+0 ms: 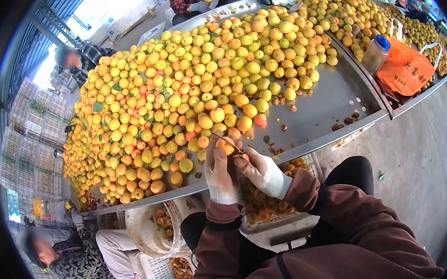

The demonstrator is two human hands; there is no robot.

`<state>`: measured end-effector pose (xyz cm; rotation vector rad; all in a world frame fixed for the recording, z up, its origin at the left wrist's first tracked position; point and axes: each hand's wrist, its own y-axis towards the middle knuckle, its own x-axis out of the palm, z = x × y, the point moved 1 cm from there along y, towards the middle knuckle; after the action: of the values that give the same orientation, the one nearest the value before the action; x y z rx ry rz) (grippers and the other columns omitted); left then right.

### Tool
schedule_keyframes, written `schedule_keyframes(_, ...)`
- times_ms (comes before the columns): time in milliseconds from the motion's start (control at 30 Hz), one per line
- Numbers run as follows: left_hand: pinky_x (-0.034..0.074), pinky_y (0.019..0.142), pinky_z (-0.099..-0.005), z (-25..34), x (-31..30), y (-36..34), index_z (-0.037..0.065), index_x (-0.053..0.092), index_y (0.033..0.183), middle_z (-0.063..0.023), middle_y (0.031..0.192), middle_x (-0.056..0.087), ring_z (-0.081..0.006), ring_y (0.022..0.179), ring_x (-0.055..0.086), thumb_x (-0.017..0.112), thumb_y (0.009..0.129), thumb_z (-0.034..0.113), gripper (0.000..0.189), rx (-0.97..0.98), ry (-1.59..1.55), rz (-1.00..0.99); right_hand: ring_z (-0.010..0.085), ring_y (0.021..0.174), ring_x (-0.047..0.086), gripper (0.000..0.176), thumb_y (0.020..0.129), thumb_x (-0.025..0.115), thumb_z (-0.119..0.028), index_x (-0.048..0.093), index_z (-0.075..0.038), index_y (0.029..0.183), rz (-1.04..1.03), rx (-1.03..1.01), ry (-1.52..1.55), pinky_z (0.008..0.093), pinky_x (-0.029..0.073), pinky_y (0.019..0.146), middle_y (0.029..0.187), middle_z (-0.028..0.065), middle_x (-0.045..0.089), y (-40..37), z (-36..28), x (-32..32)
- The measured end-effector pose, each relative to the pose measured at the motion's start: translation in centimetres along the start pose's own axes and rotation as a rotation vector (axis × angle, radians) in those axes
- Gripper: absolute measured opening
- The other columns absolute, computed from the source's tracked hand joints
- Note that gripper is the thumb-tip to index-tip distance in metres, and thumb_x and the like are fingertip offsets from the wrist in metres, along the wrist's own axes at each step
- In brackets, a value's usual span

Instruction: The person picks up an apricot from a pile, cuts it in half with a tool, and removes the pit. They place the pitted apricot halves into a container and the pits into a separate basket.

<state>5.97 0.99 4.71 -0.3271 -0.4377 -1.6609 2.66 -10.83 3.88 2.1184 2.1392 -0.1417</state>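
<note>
Hands (222, 173): white, close-fitting gloves (277, 180).
Cuffs (223, 212): reddish-brown, ribbed.
Bands (323, 198): black, one round each sleeve behind the cuff.
Sleeves (366, 217): dark brown, loose, creased.
Jacket (359, 276): plain brown.
Front strip (289, 278): narrow, black.
Trousers (354, 172): black.

Beyond and right of the right hand (265, 174), an orange bag (397, 74) bears black characters (414, 71), 沂蒙甜; smaller lettering (408, 84) beneath is illegible.

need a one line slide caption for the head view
Gloved left hand and right hand with an orange fruit and thin blade beside a fruit-heaped table
</note>
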Motion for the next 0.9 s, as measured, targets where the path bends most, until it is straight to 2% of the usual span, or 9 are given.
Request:
schedule_keyframes(367, 0.051, 0.089, -0.0327, -1.0, 0.6, -0.1, -0.003, 0.044, 0.138, -0.0137, 0.116, 0.063, -0.0218, 0.101, 0.063, 0.056, 0.099, 0.035, 0.056, 0.035, -0.026, 0.031, 0.046, 0.089, 0.062, 0.035, 0.097, 0.053, -0.035, 0.051, -0.004, 0.113, 0.096, -0.048, -0.004, 0.0454, 0.05, 0.07, 0.09, 0.0257, 0.064, -0.2, 1.0, 1.4)
schedule_keyframes(433, 0.051, 0.089, -0.0332, -0.7, 1.1, -0.1, -0.004, 0.045, 0.136, -0.0135, 0.114, 0.064, -0.0227, 0.101, 0.063, 0.057, 0.099, 0.037, 0.056, 0.108, 0.072, 0.033, 0.0455, 0.087, 0.062, 0.035, 0.097, 0.054, -0.035, 0.05, -0.005, 0.114, 0.154, -0.187, -0.005, 0.0451, 0.051, 0.069, 0.088, 0.0245, 0.064, 0.1, 1.0, 1.3)
schedule_keyframes(567, 0.051, 0.086, -0.0309, -1.0, 0.3, 0.0, -0.004, 0.05, 0.13, -0.0133, 0.112, 0.065, -0.0212, 0.099, 0.063, 0.055, 0.099, 0.043, 0.057, 0.126, 0.206, -0.009, 0.0451, 0.083, 0.063, 0.036, 0.096, 0.056, -0.035, 0.048, -0.004, 0.113, 0.114, -0.159, -0.075, 0.0453, 0.052, 0.066, 0.085, 0.0235, 0.064, 0.1, 1.0, 0.6)
schedule_keyframes(633, 0.05, 0.088, -0.0315, -1.8, -0.4, 0.1, -0.005, 0.051, 0.129, -0.0142, 0.116, 0.062, -0.0209, 0.101, 0.061, 0.049, 0.099, 0.051, 0.064, -0.091, 0.056, -0.015, 0.0444, 0.079, 0.063, 0.034, 0.095, 0.057, -0.033, 0.047, -0.004, 0.11, 0.101, -0.145, -0.218, 0.0467, 0.051, 0.063, 0.083, 0.0228, 0.064, 0.6, 2.1, 0.9)
schedule_keyframes(667, 0.05, 0.088, -0.0315, -2.1, -0.6, 0.2, -0.005, 0.051, 0.129, -0.0142, 0.116, 0.062, -0.0209, 0.101, 0.061, 0.049, 0.099, 0.051, 0.064, -0.09, 0.056, -0.015, 0.0444, 0.079, 0.063, 0.034, 0.095, 0.057, -0.033, 0.047, -0.004, 0.11, 0.101, -0.145, -0.218, 0.0467, 0.051, 0.063, 0.083, 0.0228, 0.064, 0.7, 2.4, 0.8)
schedule_keyframes(733, 0.05, 0.087, -0.0309, -2.9, -0.9, 0.2, -0.005, 0.054, 0.125, -0.0133, 0.115, 0.062, -0.0203, 0.099, 0.061, 0.047, 0.096, 0.059, 0.071, -0.224, -0.076, 0.013, 0.0436, 0.076, 0.064, 0.033, 0.094, 0.058, -0.032, 0.046, -0.004, 0.107, 0.062, -0.149, -0.375, 0.0476, 0.051, 0.062, 0.081, 0.0221, 0.065, 0.8, 2.7, 0.4)
schedule_keyframes(900, 0.051, 0.084, -0.0326, -3.6, -1.8, 0.9, -0.004, 0.056, 0.119, -0.0108, 0.108, 0.062, -0.0199, 0.094, 0.06, 0.044, 0.097, 0.06, 0.069, -0.235, -0.081, 0.05, 0.0429, 0.075, 0.064, 0.032, 0.094, 0.058, -0.028, 0.046, -0.003, 0.107, 0.072, -0.213, -0.389, 0.0472, 0.051, 0.063, 0.08, 0.0216, 0.064, 0.9, 2.9, 0.5)
